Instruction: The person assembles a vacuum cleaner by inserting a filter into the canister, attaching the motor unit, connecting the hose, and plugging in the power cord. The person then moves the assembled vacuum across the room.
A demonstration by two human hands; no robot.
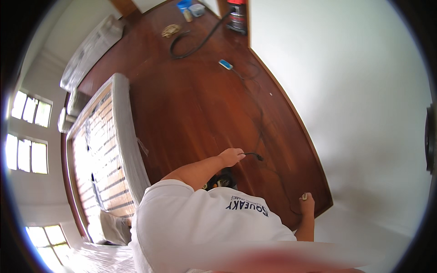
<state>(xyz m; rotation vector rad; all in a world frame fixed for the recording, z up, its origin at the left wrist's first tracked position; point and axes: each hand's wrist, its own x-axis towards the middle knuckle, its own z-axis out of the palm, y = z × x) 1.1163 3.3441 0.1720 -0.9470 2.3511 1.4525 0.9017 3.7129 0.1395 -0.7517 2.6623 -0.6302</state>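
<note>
My left hand [233, 156] is closed round a black power cord [250, 154], whose dark plug end [259, 157] sticks out to the right above the wooden floor. Farther right, close to the wall, my right hand [308, 203] is curled shut. Something small and pale shows at its fingers, too small to name. A thin dark cable [286, 186] runs along the floor toward that hand. Below my left forearm sits a dark object [223, 179], mostly hidden by my white shirt.
A blue and white power strip [226, 64] lies on the floor with its cable trailing. Beyond it stand a red and black vacuum [236, 18] with a black hose [200, 45], and a blue bucket [184, 5]. Plastic-wrapped furniture [120, 104] lines the left; a white wall [346, 91] bounds the right.
</note>
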